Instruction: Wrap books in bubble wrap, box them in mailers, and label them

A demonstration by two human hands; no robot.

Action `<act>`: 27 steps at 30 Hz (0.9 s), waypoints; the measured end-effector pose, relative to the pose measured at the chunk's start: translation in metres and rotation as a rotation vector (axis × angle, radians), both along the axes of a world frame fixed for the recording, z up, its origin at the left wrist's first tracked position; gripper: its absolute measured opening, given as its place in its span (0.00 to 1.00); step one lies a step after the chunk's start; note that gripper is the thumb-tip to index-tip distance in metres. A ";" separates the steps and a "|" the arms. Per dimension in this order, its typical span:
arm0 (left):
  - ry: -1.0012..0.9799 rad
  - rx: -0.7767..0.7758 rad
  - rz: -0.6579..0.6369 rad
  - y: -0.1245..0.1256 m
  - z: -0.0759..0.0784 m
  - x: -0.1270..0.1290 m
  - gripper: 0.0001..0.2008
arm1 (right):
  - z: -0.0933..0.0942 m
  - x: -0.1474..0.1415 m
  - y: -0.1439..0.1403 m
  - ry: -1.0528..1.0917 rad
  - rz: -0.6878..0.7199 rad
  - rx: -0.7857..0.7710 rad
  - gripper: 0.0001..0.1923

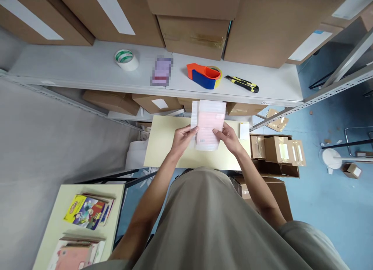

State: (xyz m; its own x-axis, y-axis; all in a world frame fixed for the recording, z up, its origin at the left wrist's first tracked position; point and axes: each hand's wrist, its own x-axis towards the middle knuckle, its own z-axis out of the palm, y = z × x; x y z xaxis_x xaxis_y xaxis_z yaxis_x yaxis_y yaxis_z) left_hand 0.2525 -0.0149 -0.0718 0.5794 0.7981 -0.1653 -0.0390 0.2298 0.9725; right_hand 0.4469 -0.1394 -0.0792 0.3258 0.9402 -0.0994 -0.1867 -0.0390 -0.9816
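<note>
A flat pink book-like item [207,126] lies inside a translucent white foam wrap [210,146], held up over the pale yellow table [159,145]. My left hand [183,140] grips the wrap's left edge, thumb on top and fingers partly hidden beneath. On the opposite side, my right hand [230,138] pinches the wrapped item with its thumb pressed on the face. A strip of foam sticks out past the pink item on the left. A small white pad or box [244,131] rests near the table's right end.
On the shelf [96,68] ahead are a white tape roll [126,60], an orange and blue tape dispenser [204,75] and a utility knife [243,84]. Cardboard boxes [192,37] line its back. Books [87,211] sit on a side table at lower left. Open cartons [275,171] stand right.
</note>
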 end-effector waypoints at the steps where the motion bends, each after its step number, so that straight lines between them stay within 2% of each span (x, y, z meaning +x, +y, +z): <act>1: 0.006 0.006 0.022 -0.002 -0.002 0.001 0.30 | -0.002 0.000 0.001 -0.002 -0.006 0.000 0.34; 3: 0.027 0.026 0.072 -0.004 -0.005 0.002 0.30 | -0.007 -0.002 0.002 -0.020 -0.045 -0.010 0.37; 6: 0.086 0.131 0.160 -0.005 -0.007 0.002 0.29 | -0.009 -0.009 0.002 -0.139 -0.243 -0.024 0.42; 8: 0.141 0.226 0.206 -0.006 -0.006 0.002 0.27 | -0.005 -0.019 0.001 -0.213 -0.343 -0.021 0.42; 9: 0.168 0.268 0.215 -0.008 -0.005 0.003 0.26 | -0.001 -0.025 0.001 -0.219 -0.341 -0.020 0.40; 12: 0.215 0.365 0.167 -0.018 0.000 0.009 0.19 | 0.010 -0.047 0.007 -0.140 -0.245 -0.019 0.36; 14: 0.210 0.421 0.118 -0.027 0.004 0.014 0.14 | 0.012 -0.057 0.013 -0.088 -0.259 -0.005 0.36; 16: 0.176 0.451 0.049 -0.034 0.007 0.016 0.21 | 0.009 -0.056 0.019 -0.065 -0.320 0.012 0.34; 18: 0.115 0.402 -0.076 -0.034 0.007 0.013 0.28 | 0.003 -0.046 0.021 -0.069 -0.366 0.005 0.32; 20: 0.056 0.297 -0.165 -0.026 0.004 0.007 0.28 | -0.005 -0.030 0.019 -0.062 -0.369 -0.033 0.31; 22: 0.054 0.243 -0.080 -0.013 -0.003 -0.001 0.27 | -0.010 -0.015 0.014 -0.014 -0.335 -0.065 0.31; 24: 0.080 0.219 0.088 0.000 -0.011 -0.006 0.32 | -0.014 -0.006 0.010 0.063 -0.279 -0.078 0.32; 25: 0.081 0.180 0.133 0.005 -0.016 -0.007 0.35 | -0.016 -0.004 0.008 0.097 -0.248 -0.081 0.32; 27: 0.048 0.034 0.098 0.011 -0.022 -0.009 0.39 | -0.019 -0.003 0.007 0.151 -0.193 -0.090 0.32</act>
